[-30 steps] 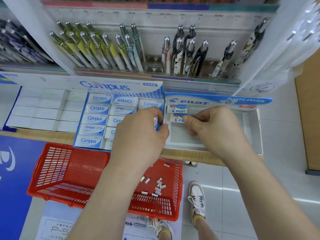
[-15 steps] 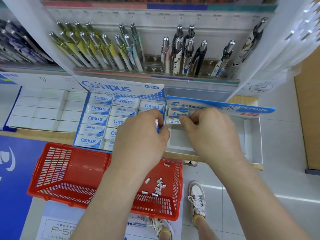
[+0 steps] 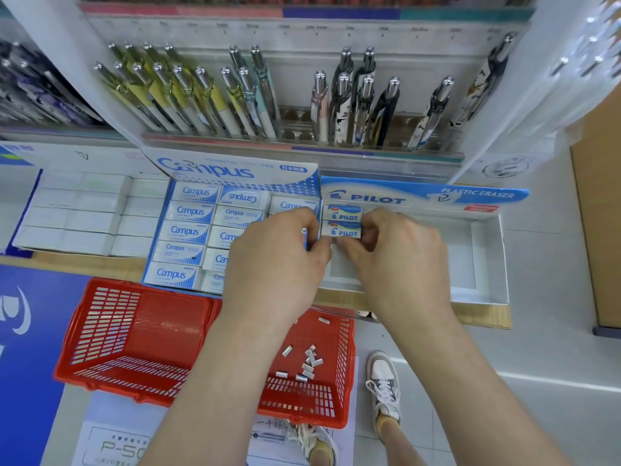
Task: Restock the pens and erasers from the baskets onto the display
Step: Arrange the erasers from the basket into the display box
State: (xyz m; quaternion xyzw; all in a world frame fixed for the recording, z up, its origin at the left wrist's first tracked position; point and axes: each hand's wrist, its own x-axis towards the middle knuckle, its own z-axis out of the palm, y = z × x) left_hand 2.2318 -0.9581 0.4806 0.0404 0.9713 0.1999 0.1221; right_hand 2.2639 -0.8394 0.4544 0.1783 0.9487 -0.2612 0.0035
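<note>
The near Pilot eraser [image 3: 342,231] lies in the far-left corner of the Pilot display box [image 3: 487,260], touching the far Pilot eraser [image 3: 344,213], which sits against the back wall. The right hand [image 3: 400,264] pinches the near one at its right end and near edge, apparently seating it. The left hand [image 3: 275,260] is curled against the box's left wall; whether it holds anything cannot be told.

The rest of that box shows bare floor, so the Pilot restock looks barely begun. Just left, the Campus eraser box [image 3: 188,230] looks full. In the red basket [image 3: 134,331], nearer and lower, a handful of small wrapped pieces [image 3: 307,361], probably erasers, remain to be shelved. At the far side, the pen rack [image 3: 363,105] has several open holes, so pens likely remain too.
</note>
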